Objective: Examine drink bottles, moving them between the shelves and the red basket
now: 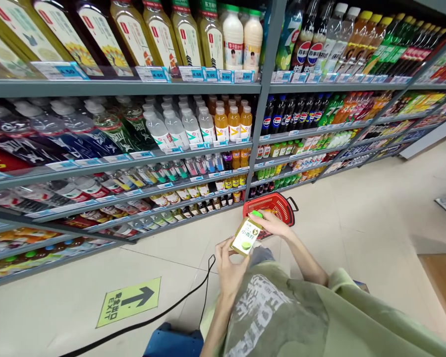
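Between my two hands is a bottle of green juice (pixel 246 237) with a green cap and a white label showing a lime. My left hand (pixel 231 263) grips its lower end. My right hand (pixel 271 223) is around the upper end near the cap. The bottle is tilted, its label turned up towards me. Beyond it on the floor stands a red shopping basket (pixel 262 202) with a black handle. Something orange shows inside the basket, mostly hidden by my right hand and the bottle.
Shelves (pixel 134 88) of bottled drinks with blue price tags run along the front and away to the right. On the floor is a green exit arrow sign (pixel 129 301). A blue object (pixel 174 342) and a black cord (pixel 163 313) lie at my left.
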The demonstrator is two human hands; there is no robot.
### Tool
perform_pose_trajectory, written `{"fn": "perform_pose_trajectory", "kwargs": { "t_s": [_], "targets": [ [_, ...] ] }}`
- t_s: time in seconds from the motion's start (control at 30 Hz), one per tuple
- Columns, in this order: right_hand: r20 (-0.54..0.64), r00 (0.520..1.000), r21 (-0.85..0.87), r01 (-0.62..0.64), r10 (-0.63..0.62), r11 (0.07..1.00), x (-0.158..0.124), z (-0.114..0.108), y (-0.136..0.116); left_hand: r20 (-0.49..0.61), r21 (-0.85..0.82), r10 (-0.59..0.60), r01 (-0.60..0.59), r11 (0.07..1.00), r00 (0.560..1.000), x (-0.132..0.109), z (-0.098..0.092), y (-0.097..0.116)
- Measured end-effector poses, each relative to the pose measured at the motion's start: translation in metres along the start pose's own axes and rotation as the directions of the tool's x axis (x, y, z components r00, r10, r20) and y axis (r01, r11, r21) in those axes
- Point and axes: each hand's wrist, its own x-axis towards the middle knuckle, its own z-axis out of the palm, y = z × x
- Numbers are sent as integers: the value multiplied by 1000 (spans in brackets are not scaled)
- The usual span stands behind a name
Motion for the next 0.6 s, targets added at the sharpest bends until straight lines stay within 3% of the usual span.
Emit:
{"fn": "perform_pose_trajectory", "kwargs": {
  "t_s": [0.17,0.3,0.47,0.6],
  "targets": [
    [57,995,-34,-85,86,996,26,-53,9,94,9,76,-77,997,993,22,40,-12],
    [38,999,-31,-14,15,999,59,-110,15,118,-9,87,-86,996,989,52,103,-24],
    [-86,989,-193,101,-119,976,105,-213,17,271,12,33,-37,999,962,90,191,-16],
    [-306,944,-364,7,-127,932,154,-302,26,480,95,37,-94,991,877,89,233,-17]
  ]
}}
